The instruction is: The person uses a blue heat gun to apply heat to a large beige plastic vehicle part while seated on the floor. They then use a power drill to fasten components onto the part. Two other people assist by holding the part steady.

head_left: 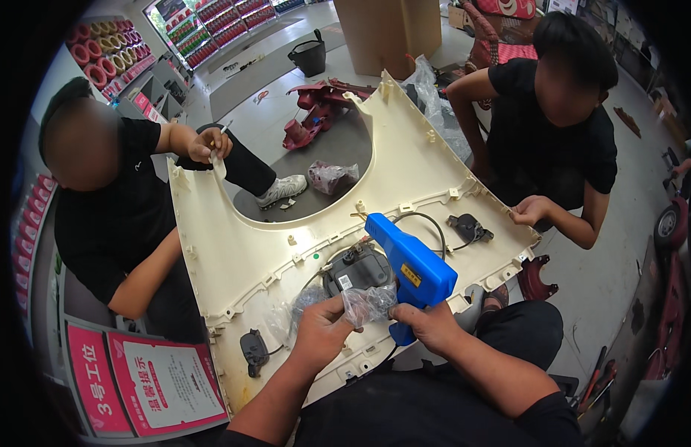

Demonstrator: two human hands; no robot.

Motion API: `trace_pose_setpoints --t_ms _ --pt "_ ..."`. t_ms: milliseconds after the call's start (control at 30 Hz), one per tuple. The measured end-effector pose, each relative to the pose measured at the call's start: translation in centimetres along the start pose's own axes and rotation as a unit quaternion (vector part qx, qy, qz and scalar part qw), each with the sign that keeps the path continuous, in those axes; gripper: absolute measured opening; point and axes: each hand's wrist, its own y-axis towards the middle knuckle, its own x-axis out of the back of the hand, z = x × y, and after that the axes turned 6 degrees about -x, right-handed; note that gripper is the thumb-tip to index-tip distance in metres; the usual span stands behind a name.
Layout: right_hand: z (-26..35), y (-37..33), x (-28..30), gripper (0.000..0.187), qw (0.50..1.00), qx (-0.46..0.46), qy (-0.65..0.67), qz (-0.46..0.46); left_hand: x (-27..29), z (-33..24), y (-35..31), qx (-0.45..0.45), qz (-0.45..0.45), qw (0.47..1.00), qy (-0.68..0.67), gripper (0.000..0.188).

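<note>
A small clear plastic bag (368, 304) is pinched between both hands near the bottom centre, just above the near edge of a large cream plastic body panel (233, 261). The left hand (321, 333) closes its fingers on the bag's left end. The right hand (427, 325) grips the handle of a blue power tool (409, 265), whose body slants up and to the left over the panel, while its fingertips also touch the bag. Just beyond the bag, a dark round lamp unit (358, 270) sits in the panel, with black wires (427, 220) looping to the right. On the far left, a person in black holds the panel's corner with one hand (209, 145). On the far right, another person's hand (530, 209) rests on the panel's right edge.
</note>
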Motion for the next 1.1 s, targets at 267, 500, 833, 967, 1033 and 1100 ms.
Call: trace_pose_setpoints --t_ms 267,500,833,967,1033,1100 --pt "0.4 -0.1 -0.4 0.055 0.999 -0.007 0.032 -0.014 0.2 0.7 -0.3 -0.070 -0.009 0.995 0.077 0.025" --pt "0.9 -0.3 -0.3 0.062 1.000 -0.013 -0.006 0.026 -0.8 -0.4 -0.4 -0.054 -0.024 0.994 0.093 0.026" --pt "0.9 0.2 -0.7 0.051 0.992 -0.052 0.117 -0.009 -0.6 -0.6 -0.6 -0.101 -0.055 0.982 0.151 0.020" --pt "0.8 -0.1 -1.3 0.056 0.996 -0.042 0.082 0.015 -1.6 -1.1 -0.6 -0.133 -0.071 0.969 0.196 0.016" --pt "0.8 -0.3 -1.2 0.056 0.993 -0.047 0.104 0.012 -1.5 -1.2 -0.5 -0.123 -0.047 0.974 0.184 0.015" --pt "0.7 -0.1 -1.0 0.056 0.990 -0.052 0.129 0.024 -1.3 -1.3 -0.4 -0.121 -0.038 0.976 0.175 0.016"
